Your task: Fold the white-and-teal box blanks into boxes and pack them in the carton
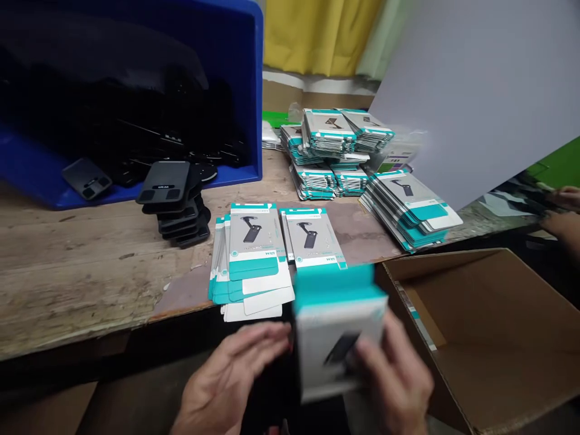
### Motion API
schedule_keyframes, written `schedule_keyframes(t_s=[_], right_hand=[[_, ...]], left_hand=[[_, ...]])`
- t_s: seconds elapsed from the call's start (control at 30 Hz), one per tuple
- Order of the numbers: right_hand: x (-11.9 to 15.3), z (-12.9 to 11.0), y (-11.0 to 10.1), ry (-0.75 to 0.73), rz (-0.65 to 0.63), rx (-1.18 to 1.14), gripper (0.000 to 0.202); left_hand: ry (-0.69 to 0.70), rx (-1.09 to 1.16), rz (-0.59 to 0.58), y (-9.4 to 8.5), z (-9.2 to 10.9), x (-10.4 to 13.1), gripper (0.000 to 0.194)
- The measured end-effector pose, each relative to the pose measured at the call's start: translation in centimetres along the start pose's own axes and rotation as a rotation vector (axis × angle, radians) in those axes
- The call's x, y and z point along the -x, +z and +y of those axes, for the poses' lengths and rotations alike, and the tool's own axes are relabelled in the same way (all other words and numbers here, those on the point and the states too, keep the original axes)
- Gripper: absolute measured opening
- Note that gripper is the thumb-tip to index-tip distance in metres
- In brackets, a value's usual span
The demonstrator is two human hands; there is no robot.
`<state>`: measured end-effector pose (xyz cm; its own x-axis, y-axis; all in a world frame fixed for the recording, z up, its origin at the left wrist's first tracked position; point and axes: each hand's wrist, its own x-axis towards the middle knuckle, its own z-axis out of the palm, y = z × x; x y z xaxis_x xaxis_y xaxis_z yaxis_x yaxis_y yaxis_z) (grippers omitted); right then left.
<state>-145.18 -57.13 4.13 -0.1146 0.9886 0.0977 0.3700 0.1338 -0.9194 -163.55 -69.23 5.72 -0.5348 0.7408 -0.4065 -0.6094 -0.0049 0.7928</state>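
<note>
My right hand (399,374) grips a white and teal product box (324,356) by its right side, in front of the table edge. The box is blurred; its teal flap at the top looks raised. Just left of it, my left hand (231,374) has its fingers stretched out and holds nothing. Beyond the hands lie a pile of flat folded cartons (254,241) and a second smaller pile of cartons (317,238). To their left stands a stack of black phone holders (170,199).
A blue bin (258,90) on its side holds dark parts. Several bundles of flat cartons (330,139) lie at the back, with another carton stack (412,205) to the right. An open cardboard box (498,338) stands at lower right. Another person's hand (564,223) shows at the far right.
</note>
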Motion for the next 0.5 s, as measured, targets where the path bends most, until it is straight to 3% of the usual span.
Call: schedule_keyframes(t_s=[0.1,0.2,0.27,0.37,0.5], right_hand=[[-9.8,-1.3,-2.6,-0.01,0.111,0.172,0.05],[-17.6,-0.2,-3.1,-0.03,0.076,0.295,0.041],[-21.1,1.2,-2.4,-0.053,0.032,0.412,0.037],[-23.6,2.5,-0.3,-0.119,-0.059,0.585,0.03],[-22.0,1.7,3.1,-0.226,-0.019,0.676,0.038]], left_hand=[[0.3,-0.341,0.017,0.7,0.0,-2.0,0.038],[0.593,-0.644,0.197,-0.2,-0.1,-4.2,0.027],[0.743,-0.792,0.35,-0.9,0.5,-5.7,0.025],[0.85,-0.974,0.435,-0.3,2.1,-8.3,0.032],[0.954,-1.234,0.304,2.7,3.5,-11.4,0.042]])
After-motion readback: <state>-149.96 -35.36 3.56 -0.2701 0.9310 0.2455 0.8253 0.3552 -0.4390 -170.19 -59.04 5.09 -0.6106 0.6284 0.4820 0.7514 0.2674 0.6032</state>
